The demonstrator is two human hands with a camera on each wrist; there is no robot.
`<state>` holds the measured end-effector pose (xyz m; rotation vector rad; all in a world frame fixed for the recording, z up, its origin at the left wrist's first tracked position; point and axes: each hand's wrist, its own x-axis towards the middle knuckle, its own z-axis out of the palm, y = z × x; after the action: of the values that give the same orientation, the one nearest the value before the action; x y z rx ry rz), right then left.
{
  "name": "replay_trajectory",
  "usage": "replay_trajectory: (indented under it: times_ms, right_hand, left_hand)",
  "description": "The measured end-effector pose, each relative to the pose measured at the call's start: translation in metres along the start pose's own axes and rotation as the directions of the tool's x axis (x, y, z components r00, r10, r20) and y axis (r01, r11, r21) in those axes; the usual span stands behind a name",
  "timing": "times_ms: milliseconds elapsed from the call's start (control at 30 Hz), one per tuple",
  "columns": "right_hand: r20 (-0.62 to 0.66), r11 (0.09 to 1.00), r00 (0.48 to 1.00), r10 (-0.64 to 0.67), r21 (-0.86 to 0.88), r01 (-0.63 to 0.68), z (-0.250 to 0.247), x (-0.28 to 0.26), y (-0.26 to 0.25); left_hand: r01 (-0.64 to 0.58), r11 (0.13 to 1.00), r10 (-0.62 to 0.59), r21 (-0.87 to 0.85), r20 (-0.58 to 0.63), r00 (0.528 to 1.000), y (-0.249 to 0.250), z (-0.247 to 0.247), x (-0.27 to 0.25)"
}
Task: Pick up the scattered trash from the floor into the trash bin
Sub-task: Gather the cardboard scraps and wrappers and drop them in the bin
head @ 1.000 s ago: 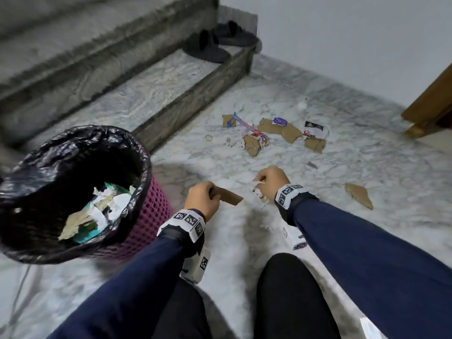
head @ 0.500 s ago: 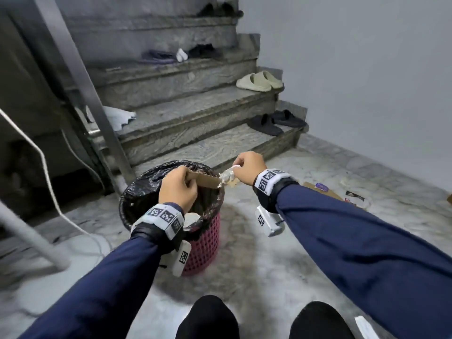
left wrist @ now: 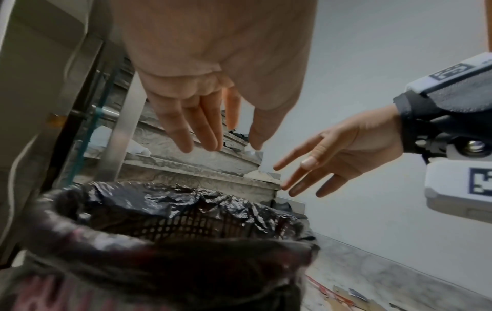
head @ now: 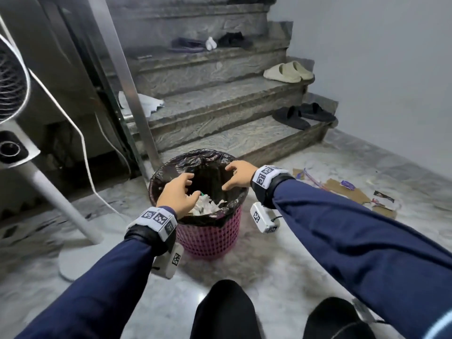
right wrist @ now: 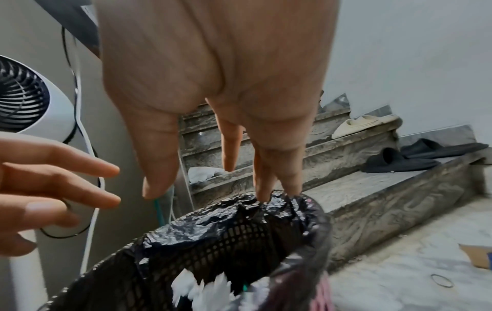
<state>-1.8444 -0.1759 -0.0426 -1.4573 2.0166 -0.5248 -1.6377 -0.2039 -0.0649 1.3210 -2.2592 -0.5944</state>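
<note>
A pink mesh trash bin (head: 208, 238) with a black liner (left wrist: 170, 202) stands on the marble floor in front of me. White paper scraps (head: 206, 206) lie inside it. My left hand (head: 182, 192) hovers over the bin's near-left rim, fingers spread and empty. My right hand (head: 234, 178) hangs over the far-right rim, also open and empty, its fingertips (right wrist: 263, 193) just above the liner. Scattered cardboard pieces (head: 344, 192) and wrappers (head: 384, 196) lie on the floor to the right of the bin.
A white standing fan (head: 12, 94) with its pole and base (head: 75, 260) is close on the left, its cable trailing. A metal post (head: 127, 81) and marble stairs with beige slippers (head: 288, 72) and black slippers (head: 303, 115) rise behind. A rubber band (right wrist: 442, 281) lies on the floor.
Half a second ago my left hand held a cardboard piece and my right a crumpled scrap above the bin. Both hands have let go and now hang open over it.
</note>
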Motion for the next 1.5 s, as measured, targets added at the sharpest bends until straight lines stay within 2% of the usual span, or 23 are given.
replay_trajectory:
  times_ms: [133, 233, 333, 400, 500, 633, 733, 833, 967, 1033, 1133, 1167, 1233, 1267, 1367, 1500]
  right_hand:
    - [-0.101, 1.0, 0.995, 0.029, -0.004, -0.029, -0.018, -0.011, 0.039]
    - [-0.13, 0.988, 0.981, 0.144, -0.034, -0.15, -0.028, -0.022, 0.089]
    - [-0.105, 0.958, 0.957, 0.271, -0.071, -0.279, -0.034, -0.037, 0.148]
    - [-0.078, 0.933, 0.937, 0.341, -0.094, -0.347, -0.036, -0.049, 0.186]
    - [-0.037, 0.896, 0.904, 0.426, -0.124, -0.427, -0.031, -0.064, 0.243]
    - [0.079, 0.845, 0.851, 0.519, -0.2, -0.497, -0.007, -0.074, 0.312]
    - [0.175, 0.822, 0.813, 0.556, -0.261, -0.506, 0.017, -0.074, 0.354]
    - [0.255, 0.822, 0.793, 0.554, -0.316, -0.473, 0.041, -0.067, 0.388]
    - [0.317, 0.813, 0.776, 0.545, -0.426, -0.396, 0.07, -0.053, 0.42]
    - [0.337, 0.813, 0.781, 0.526, -0.469, -0.346, 0.079, -0.048, 0.433]
    - [0.312, 0.809, 0.81, 0.496, -0.504, -0.302, 0.086, -0.043, 0.448]
    - [0.306, 0.81, 0.814, 0.494, -0.502, -0.303, 0.087, -0.041, 0.45]
    - [0.331, 0.829, 0.805, 0.493, -0.46, -0.318, 0.085, -0.035, 0.452]
    - [0.348, 0.838, 0.797, 0.494, -0.437, -0.328, 0.084, -0.032, 0.451]
    - [0.381, 0.832, 0.761, 0.524, -0.419, -0.363, 0.081, -0.022, 0.449]
    - [0.368, 0.825, 0.747, 0.553, -0.363, -0.432, 0.079, -0.017, 0.444]
  left_hand:
    - [-0.135, 0.99, 0.136, -0.04, 0.013, 0.991, 0.03, 0.033, -0.007]
    - [-0.21, 0.973, 0.215, -0.096, 0.055, 0.975, 0.058, 0.067, -0.011]
    - [-0.209, 0.971, 0.228, -0.118, 0.179, 0.957, 0.083, 0.108, -0.014]
    - [-0.168, 0.981, 0.192, -0.097, 0.331, 0.924, 0.092, 0.14, -0.014]
    - [-0.094, 0.995, 0.064, 0.024, 0.569, 0.82, 0.088, 0.193, -0.011]
    - [-0.027, 0.974, -0.147, 0.225, 0.718, 0.681, 0.063, 0.257, -0.01]
    - [0.021, 0.942, -0.286, 0.336, 0.765, 0.577, 0.043, 0.293, -0.008]
    - [0.022, 0.901, -0.385, 0.432, 0.778, 0.496, 0.026, 0.322, -0.004]
    - [0.016, 0.861, -0.479, 0.509, 0.8, 0.361, 0.004, 0.35, 0.0]
    - [0.014, 0.846, -0.511, 0.533, 0.802, 0.311, -0.003, 0.362, 0.002]
    - [-0.057, 0.827, -0.524, 0.559, 0.804, 0.281, -0.006, 0.376, 0.002]
    - [-0.074, 0.822, -0.526, 0.565, 0.802, 0.285, -0.007, 0.38, 0.002]
    - [-0.086, 0.817, -0.518, 0.571, 0.791, 0.326, -0.009, 0.385, 0.002]
    - [-0.076, 0.82, -0.513, 0.568, 0.786, 0.345, -0.01, 0.387, 0.003]
    - [-0.036, 0.831, -0.514, 0.555, 0.791, 0.332, -0.006, 0.389, 0.006]
    - [0.034, 0.862, -0.484, 0.505, 0.803, 0.349, 0.007, 0.385, 0.017]
